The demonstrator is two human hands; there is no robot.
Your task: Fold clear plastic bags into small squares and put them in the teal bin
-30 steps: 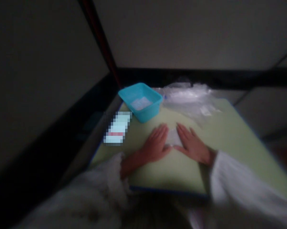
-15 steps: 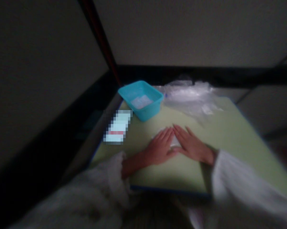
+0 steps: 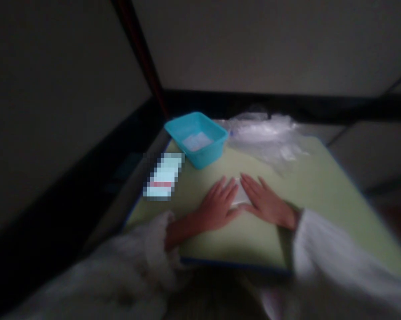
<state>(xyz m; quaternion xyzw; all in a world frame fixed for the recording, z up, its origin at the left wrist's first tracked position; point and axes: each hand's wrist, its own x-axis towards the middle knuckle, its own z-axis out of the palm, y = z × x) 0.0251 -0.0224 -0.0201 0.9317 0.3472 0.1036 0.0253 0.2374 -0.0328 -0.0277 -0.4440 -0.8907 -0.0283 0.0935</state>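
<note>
A small, flat, whitish plastic packet [image 3: 240,194] lies on the yellow-green table [image 3: 234,242] under my fingers; its contents are too blurred to make out. My left hand [image 3: 218,205] rests palm down over its left side, fingers spread. On its right side my right hand [image 3: 263,200] lies flat with the fingers stretched out, the thumb near my left thumb. Neither hand grips anything. Parts of the packet are hidden beneath both hands.
A turquoise plastic basket [image 3: 203,159] with whitish flat packets [image 3: 197,141] in it stands at the back left. Beside it lies a heap of clear plastic bags [image 3: 267,133]. A phone with a lit, pixelated screen [image 3: 163,175] lies at the table's left edge.
My left hand has slid a little to the left, and its fingers have spread. More of the packet shows between the hands. My right hand stays almost in place.
</note>
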